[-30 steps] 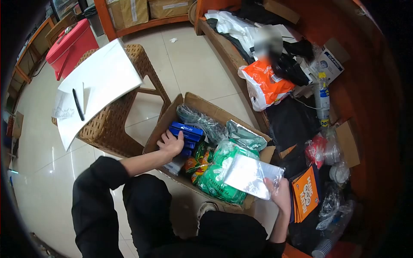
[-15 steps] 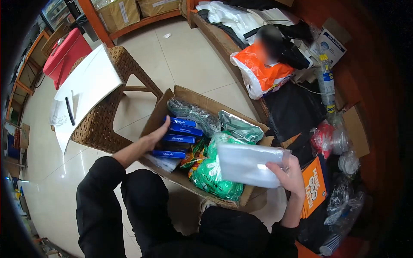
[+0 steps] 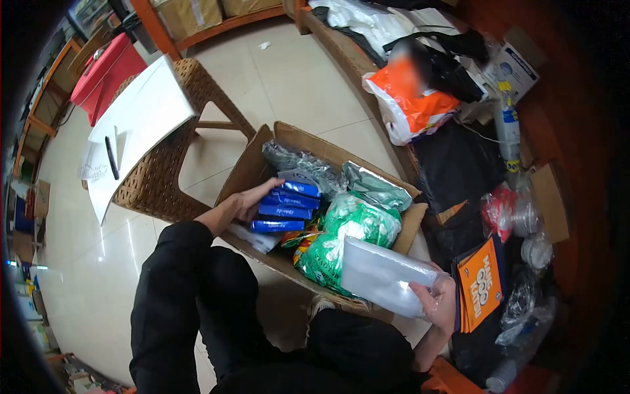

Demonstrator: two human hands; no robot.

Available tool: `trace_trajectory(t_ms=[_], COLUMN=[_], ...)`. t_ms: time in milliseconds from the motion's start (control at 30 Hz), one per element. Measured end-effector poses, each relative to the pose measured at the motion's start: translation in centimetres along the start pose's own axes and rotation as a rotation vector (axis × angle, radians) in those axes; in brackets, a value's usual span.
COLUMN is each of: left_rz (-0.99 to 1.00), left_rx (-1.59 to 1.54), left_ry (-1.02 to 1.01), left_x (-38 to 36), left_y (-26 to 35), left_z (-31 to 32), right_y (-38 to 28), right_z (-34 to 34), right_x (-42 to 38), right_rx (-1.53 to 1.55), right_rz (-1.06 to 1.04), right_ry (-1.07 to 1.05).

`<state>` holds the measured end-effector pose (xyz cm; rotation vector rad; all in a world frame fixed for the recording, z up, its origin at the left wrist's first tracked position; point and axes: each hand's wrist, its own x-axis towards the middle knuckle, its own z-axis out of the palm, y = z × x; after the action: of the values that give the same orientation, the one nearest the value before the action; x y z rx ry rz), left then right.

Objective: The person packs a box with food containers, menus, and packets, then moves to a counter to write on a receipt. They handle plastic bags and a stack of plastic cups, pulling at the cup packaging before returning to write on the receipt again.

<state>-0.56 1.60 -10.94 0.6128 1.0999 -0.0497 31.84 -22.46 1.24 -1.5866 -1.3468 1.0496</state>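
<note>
In an open cardboard box [image 3: 252,159] on the floor, my left hand [image 3: 251,199] is closed around the left ends of several small blue boxes [image 3: 289,205] stacked together. My right hand [image 3: 438,299] grips a flat pack of clear plastic bags [image 3: 384,276] by its right end, over the box's near right corner. Beneath and beside that pack lies a green-and-white plastic packet [image 3: 357,223]. Silvery-green wrapped packs [image 3: 374,186] and a clear-wrapped dark bundle [image 3: 302,161] fill the far side of the box.
A wicker stool [image 3: 154,177] at left carries a white board [image 3: 141,118] with a pen [image 3: 110,154]. Behind it stands a red cooler [image 3: 108,75]. Along the right, a low shelf holds an orange-and-white bag [image 3: 413,102], orange packets [image 3: 480,285], plastic cups [image 3: 510,134] and lids.
My left hand has drawn the blue boxes closer together and a little to the right. My right hand has lowered the pack of plastic bags slightly toward me. The view has shifted a little.
</note>
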Motion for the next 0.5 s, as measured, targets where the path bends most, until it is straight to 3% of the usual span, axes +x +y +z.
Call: trace_trajectory(t_ms=[133,200,300,367,400,433,500], left_rz=[0.004,0.037,0.106,0.11,0.082,0.047,-0.044], left_rx=[0.113,0.052,0.074,0.141,0.12,0.087,-0.021], left_ry=[-0.048,-0.083,-0.227,-0.379,-0.435,-0.483,-0.523], left_x=[-2.4,-3.7,4.3,5.1,5.3,5.3,5.2], left_y=[-0.1,-0.6,-3.9,-2.9,-2.4,-1.9,-1.2], left_z=[2.9,3.8,-3.1,-3.5,-3.5,-3.4,-3.1], right_y=[0.7,0.7,-1.1,-5.7,-8.2,-10.7,-15.2], right_z=[0.0,0.2,-0.7,-3.4,-5.0,-6.5,-10.3], right_x=[-2.0,-2.6,-3.4,-6.0,-7.8,-9.7,-13.9], right_rx=[0.175,0.208,-0.121,-0.137,-0.114,-0.089,-0.378], right_rz=[0.106,0.196,-0.157,-0.105,-0.158,-0.222,-0.497], right_ry=[0.172,0.154,0.291,0.512,0.727,0.922,1.247])
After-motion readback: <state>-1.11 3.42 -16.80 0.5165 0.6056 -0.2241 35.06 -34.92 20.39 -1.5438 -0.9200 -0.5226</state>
